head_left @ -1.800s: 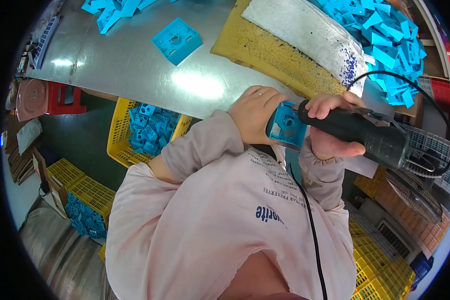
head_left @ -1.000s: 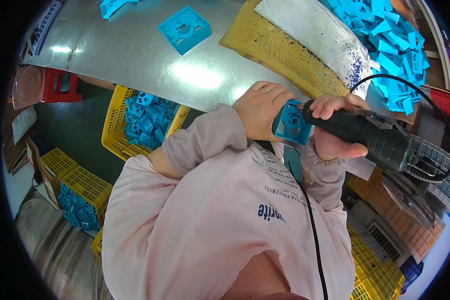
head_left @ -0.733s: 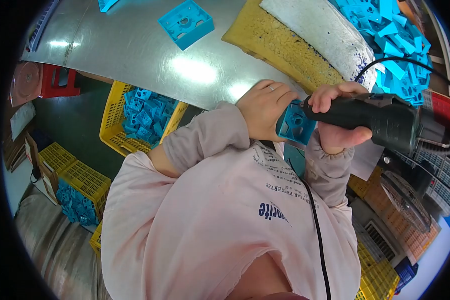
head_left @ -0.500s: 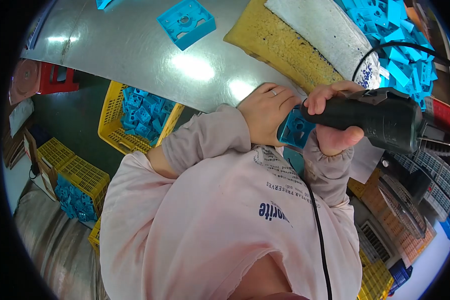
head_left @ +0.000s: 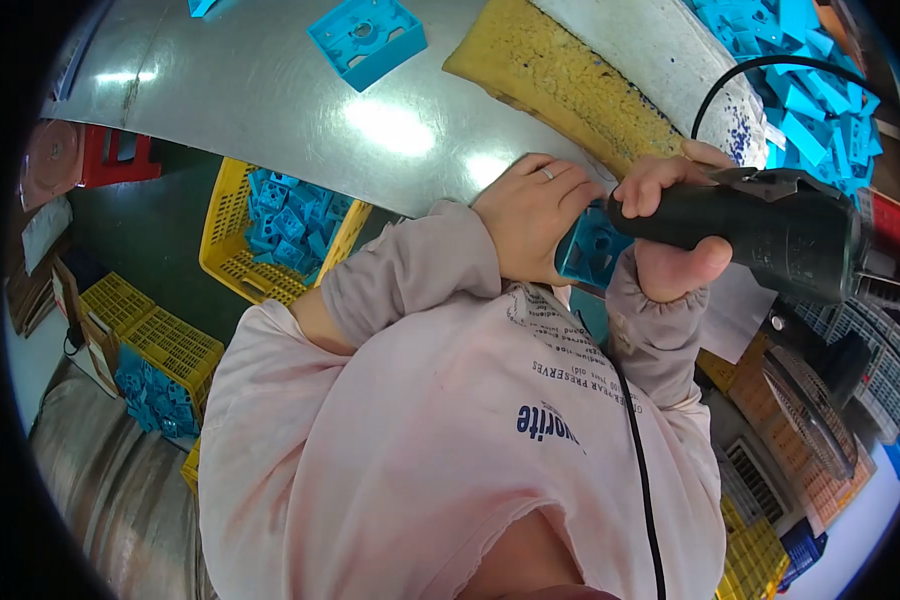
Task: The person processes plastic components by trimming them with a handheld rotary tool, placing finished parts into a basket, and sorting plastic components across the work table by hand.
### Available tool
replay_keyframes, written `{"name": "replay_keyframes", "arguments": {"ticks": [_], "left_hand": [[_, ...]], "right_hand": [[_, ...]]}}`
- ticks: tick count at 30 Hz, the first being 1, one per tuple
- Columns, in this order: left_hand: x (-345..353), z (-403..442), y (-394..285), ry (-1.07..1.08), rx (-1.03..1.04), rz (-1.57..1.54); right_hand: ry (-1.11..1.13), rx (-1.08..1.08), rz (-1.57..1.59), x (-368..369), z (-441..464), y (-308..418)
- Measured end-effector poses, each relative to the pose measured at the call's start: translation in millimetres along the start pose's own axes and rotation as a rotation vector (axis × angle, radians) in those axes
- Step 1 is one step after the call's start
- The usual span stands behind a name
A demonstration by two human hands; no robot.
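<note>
A blue plastic box [head_left: 594,252] sits at the table's near edge, close to my chest. My left hand [head_left: 536,215], with a ring on one finger, is curled around the box's left side; its fingertips are partly hidden. In my right hand [head_left: 665,225] is a black electric screwdriver [head_left: 770,238], lying nearly level, its narrow end toward the blue box. Whether its tip touches the box is hidden. Another blue box [head_left: 367,42] rests farther back on the metal table [head_left: 240,90].
A yellow foam pad [head_left: 560,80] and a white pad [head_left: 640,50] lie beyond my hands. Blue parts [head_left: 815,110] are heaped at the right back. A yellow basket [head_left: 215,225] with blue parts stands left below the table. A black cable [head_left: 642,480] hangs over my front; a fan [head_left: 808,410] stands right.
The screwdriver has shifted slightly right, its rear end a little. My left hand stays on the box. The view has moved slightly, so the table items appear a little higher.
</note>
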State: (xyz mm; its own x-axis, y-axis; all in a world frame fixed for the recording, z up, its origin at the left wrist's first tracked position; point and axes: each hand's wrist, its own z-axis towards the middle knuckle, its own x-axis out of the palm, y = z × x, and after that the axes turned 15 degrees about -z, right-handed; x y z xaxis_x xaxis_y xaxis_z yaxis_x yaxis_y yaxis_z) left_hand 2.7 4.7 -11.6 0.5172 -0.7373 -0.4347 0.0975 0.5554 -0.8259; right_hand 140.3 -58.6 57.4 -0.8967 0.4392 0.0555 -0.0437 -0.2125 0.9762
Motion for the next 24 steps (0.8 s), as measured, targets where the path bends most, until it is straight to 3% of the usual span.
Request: {"name": "replay_keyframes", "arguments": {"ticks": [8,14,24], "left_hand": [[-0.6,-0.6,-8.3,-0.011,-0.006,-0.056],[0.5,-0.1,-8.5,-0.019,0.023,-0.037],[-1.6,0.3,-9.6,0.003,0.005,-0.04]], "right_hand": [[-0.127,-0.268,0.068,-27.1,-14.1,-2.8],[-0.157,-0.354,-0.042,-40.5,-21.4,-1.8],[-0.073,-0.156,-0.124,-39.6,-20.5,0.5]]}}
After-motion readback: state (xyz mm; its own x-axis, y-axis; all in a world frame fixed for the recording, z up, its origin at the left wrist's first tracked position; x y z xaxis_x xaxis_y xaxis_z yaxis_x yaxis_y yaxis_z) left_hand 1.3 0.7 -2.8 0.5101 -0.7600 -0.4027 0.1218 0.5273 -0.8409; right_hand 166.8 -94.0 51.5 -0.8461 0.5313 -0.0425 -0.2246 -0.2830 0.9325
